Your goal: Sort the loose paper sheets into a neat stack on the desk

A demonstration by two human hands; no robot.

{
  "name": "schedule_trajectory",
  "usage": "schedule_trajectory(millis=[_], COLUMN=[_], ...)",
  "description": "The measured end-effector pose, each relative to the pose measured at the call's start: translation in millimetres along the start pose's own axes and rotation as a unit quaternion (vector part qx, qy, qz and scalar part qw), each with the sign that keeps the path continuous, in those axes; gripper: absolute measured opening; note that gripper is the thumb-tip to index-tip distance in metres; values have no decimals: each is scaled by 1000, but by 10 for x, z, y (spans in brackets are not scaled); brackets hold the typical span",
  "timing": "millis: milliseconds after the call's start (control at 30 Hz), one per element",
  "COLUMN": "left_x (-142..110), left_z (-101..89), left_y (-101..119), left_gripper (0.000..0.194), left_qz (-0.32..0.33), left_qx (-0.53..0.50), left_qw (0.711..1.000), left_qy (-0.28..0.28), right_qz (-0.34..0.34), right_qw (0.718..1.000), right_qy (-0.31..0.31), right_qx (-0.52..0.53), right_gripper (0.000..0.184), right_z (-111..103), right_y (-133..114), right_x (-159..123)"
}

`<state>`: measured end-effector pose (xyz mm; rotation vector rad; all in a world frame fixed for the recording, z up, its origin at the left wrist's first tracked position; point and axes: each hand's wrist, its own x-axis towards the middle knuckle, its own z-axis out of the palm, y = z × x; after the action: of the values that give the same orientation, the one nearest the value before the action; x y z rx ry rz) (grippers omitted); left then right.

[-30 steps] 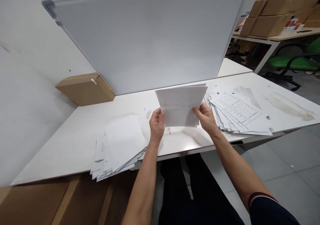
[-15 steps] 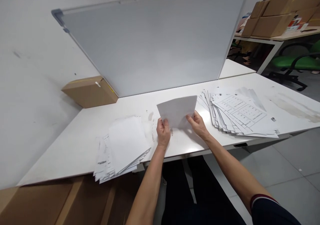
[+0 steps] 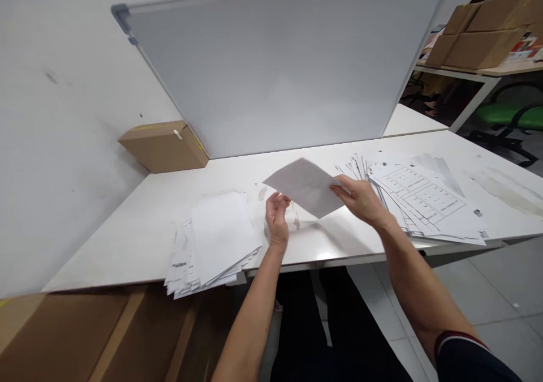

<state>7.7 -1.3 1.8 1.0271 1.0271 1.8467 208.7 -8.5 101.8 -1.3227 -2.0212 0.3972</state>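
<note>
A blank-looking sheet of paper (image 3: 304,187) hangs tilted above the table, one corner toward me. My right hand (image 3: 355,196) pinches its right corner between thumb and fingers. Just off the sheet's left edge is my left hand (image 3: 278,218), palm turned up, its fingers loosely bent and apart with nothing in them. A pile of papers (image 3: 220,235), blank side up on top, lies to the left of my left hand. Beyond my right hand spreads a fanned pile of printed sheets (image 3: 428,195) with tables on them.
A whiteboard (image 3: 275,76) leans at the back of the white table (image 3: 131,240). To its left a cardboard box (image 3: 167,147) rests against the wall. Open cardboard boxes (image 3: 80,331) stand below the front left edge. Stacked boxes (image 3: 475,45) and a green chair (image 3: 500,114) are behind on the right.
My left hand has let go of the sheet. My right hand has moved right and turned the sheet, so it now slants with a corner pointing down. The view has shifted slightly.
</note>
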Motion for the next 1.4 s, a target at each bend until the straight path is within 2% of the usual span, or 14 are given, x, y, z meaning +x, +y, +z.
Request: schedule_trajectory(millis=[100,167,267,400,467,567,633,733,833,867,933,1033,1200,1400], left_x=[19,10,-21,-44,-44,-43,-40,-20,15,27,43,45,11,-1], left_z=[-47,-72,-72,-32,-23,-34,-54,-93,-111,-107,-86,-42,-18,-11], left_y=[-2,-1,0,-40,-75,-103,-94,-65,-59,-65,-86,-113,-112,-99], left_gripper=[38,46,48,33,23,12,16,38,61,65,67,64,59,61], left_qz=[20,43,60,-33,-59,-48,-27,10,5,0,0,7,7,19], left_qx=[15,67,153,166,156,178,195,233,332,368,418,448,467,497], left_qw=[994,991,986,981,979,976,975,972,943,930,908,893,883,865], left_qy=[102,106,23,-95,-115,-115,-106,-34,-1,-15,-39,-40,-44,-68], right_qz=[-19,-25,-37,-37,-32,-34,-30,6,107,158,259,341,373,366], right_qw=[982,962,939,927,929,935,943,964,977,963,906,837,808,808], right_qy=[-65,-107,-176,-211,-205,-193,-191,-179,-187,-205,-245,-261,-249,-237], right_qx=[-175,-249,-294,-308,-308,-295,-272,-195,-6,79,229,338,381,397], right_gripper=[19,17,13,13,12,13,16,21,22,22,26,31,32,30], right_z=[-345,-416,-334,-176,-147,-158,-201,-318,-405,-404,-345,-168,79,188], right_y=[-246,-343,-346,-235,-215,-245,-263,-196,34,136,346,604,760,773], right_x=[61,91,116,117,110,110,116,104,20,-27,-140,-311,-435,-384])
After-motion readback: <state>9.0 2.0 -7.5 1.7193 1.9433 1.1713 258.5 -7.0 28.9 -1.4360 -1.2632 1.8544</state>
